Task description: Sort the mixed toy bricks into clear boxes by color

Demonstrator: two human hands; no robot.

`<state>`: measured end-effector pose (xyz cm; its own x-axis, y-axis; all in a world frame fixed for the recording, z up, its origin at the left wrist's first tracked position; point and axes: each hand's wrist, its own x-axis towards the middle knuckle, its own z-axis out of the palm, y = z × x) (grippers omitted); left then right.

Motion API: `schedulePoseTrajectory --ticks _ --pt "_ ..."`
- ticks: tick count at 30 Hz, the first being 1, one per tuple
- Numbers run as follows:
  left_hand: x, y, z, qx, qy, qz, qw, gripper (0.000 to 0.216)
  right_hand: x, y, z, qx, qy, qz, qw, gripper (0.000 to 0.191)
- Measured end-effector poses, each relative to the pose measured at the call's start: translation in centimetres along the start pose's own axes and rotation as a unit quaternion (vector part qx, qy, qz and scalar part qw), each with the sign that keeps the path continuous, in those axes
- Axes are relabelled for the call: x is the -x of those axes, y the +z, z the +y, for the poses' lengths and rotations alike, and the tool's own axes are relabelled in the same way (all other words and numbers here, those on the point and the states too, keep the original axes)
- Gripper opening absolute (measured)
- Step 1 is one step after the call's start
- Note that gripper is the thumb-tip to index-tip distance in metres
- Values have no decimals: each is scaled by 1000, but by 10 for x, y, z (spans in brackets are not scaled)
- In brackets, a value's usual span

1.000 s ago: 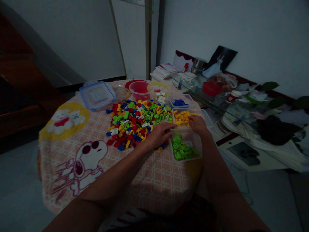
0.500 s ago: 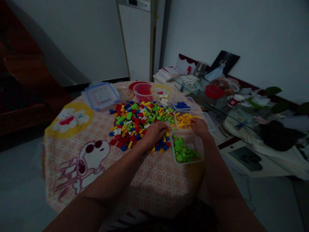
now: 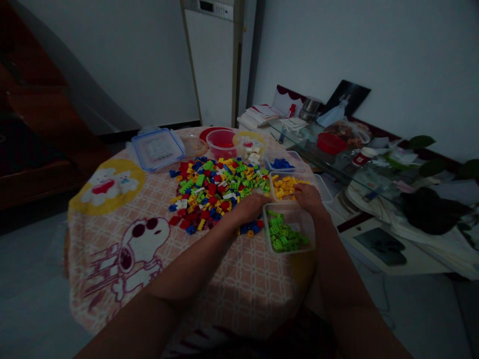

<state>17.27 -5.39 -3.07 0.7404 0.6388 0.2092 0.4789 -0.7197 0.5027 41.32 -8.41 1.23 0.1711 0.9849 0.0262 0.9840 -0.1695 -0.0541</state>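
A heap of small mixed-colour bricks (image 3: 213,187) lies in the middle of a round table under a cartoon-dog cloth (image 3: 130,239). My left hand (image 3: 249,208) rests on the heap's near right edge, fingers curled down onto the bricks; what it grips is hidden. My right hand (image 3: 307,194) sits at the near rim of a clear tub of yellow bricks (image 3: 286,185), fingers bent. Just in front of both hands stands a clear tub of green bricks (image 3: 286,234).
Behind the heap stand a blue-brick tub (image 3: 280,162), a tub of white pieces (image 3: 250,147), a red bowl (image 3: 222,142) and a blue-rimmed lid (image 3: 157,148). To the right, a cluttered glass table (image 3: 348,159) holds papers, a red dish and jars. A white appliance (image 3: 215,60) stands at the wall.
My left hand has shifted a little to the right along the heap's edge, toward the green tub. My right hand has stayed at the yellow tub.
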Motion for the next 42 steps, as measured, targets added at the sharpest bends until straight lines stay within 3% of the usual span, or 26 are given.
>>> schedulePoseTrajectory --ticks 6,12,16,24,30,37,42 --pt "1 -1 0 2 -30 23 999 21 -2 3 2 0 2 1 1000 35" --pt "1 -1 4 -17 -25 -37 999 38 -4 7 3 -1 1 10 1000 37" --pt "2 -3 5 -33 -28 -44 998 36 -5 9 4 1 -5 9 1000 36" --pt "5 -9 -4 44 -43 56 997 27 -5 10 7 11 -15 12 1000 36" --pt "14 -17 -3 150 -32 150 977 25 -4 7 4 7 -15 2 1000 36" --pt "15 -10 14 195 26 125 972 20 -3 6 2 17 -11 -1 1000 36" --pt "19 -21 5 181 24 144 973 29 -3 6 2 12 -10 3 1000 37"
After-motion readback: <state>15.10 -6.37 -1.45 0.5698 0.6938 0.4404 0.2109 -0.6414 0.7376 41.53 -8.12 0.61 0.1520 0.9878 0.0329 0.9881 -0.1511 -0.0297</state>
